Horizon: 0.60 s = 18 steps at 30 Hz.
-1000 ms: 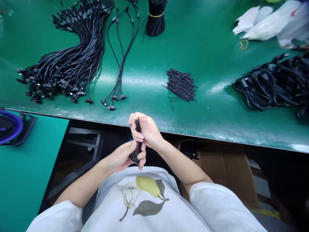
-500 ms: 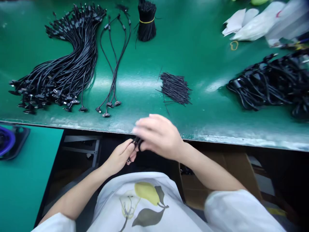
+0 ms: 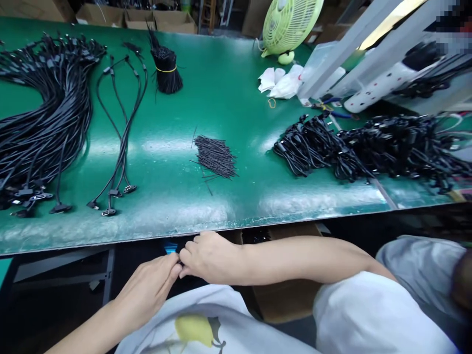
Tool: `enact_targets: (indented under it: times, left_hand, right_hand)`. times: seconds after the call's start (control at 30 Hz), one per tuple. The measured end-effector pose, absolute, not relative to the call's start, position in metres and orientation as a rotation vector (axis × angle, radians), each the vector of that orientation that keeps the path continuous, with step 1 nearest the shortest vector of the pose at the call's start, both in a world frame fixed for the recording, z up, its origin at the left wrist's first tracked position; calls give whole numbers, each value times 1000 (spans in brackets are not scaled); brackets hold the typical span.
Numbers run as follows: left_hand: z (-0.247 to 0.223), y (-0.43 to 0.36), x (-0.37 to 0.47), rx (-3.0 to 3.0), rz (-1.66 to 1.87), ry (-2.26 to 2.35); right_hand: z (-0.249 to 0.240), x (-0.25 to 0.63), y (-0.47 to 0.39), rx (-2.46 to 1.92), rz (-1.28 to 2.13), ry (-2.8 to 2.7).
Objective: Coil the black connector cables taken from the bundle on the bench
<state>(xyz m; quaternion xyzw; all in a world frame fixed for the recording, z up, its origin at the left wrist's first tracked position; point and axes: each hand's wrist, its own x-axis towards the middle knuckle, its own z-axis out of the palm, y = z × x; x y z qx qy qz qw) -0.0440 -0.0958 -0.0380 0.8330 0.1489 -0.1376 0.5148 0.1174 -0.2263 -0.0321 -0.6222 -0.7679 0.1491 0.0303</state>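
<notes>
Both my hands meet just below the front edge of the green table (image 3: 250,206). My left hand (image 3: 155,282) is closed, fingers pressed together, around a black cable, of which only a small dark bit (image 3: 179,261) shows between the hands. Against its fingertips, my right hand (image 3: 208,255) is closed in a pinch, and what it grips is hidden. Ahead of the hands lies a pile of short black ties (image 3: 216,156). Left of it rest a few loose black cables (image 3: 123,132) with connector ends. Farther left is a large bundle of black cables (image 3: 61,113).
A banded bunch of black ties (image 3: 167,73) stands toward the back. At the right lie coiled black cables (image 3: 306,147), with white crumpled bags (image 3: 285,83) and a green fan (image 3: 291,22) behind. Below the table is a cardboard box (image 3: 280,300). A person's sleeve (image 3: 424,255) is at far right.
The view has swung right and up, bringing the fan and more coiled cables in. My right hand has come down against the left; the cable seen in the left hand is now mostly hidden.
</notes>
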Motion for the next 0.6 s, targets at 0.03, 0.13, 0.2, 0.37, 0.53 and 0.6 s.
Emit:
enact_targets:
  times: [0.03, 0.13, 0.2, 0.37, 0.53, 0.6]
  left_hand:
    - [-37, -95, -40, 1961, -336, 370]
    - [-39, -91, -28, 1795, -382, 385]
    - [-42, -90, -23, 1685, -433, 370]
    - [-51, -89, -24, 1630, -437, 418]
    - [-51, -74, -24, 1470, -227, 621]
    - [-50, -72, -20, 1392, -178, 638]
  right_hand:
    - [-33, 117, -227, -1914, 340, -2381]
    - [-37, 116, -227, -1890, 51, -2412]
    - [-39, 115, -226, -1895, 22, -2413]
    - [-34, 154, -227, -1710, 424, -2248]
    - [-40, 254, -234, -2202, -225, -1553]
    - [-52, 280, -234, -2391, -316, -1527]
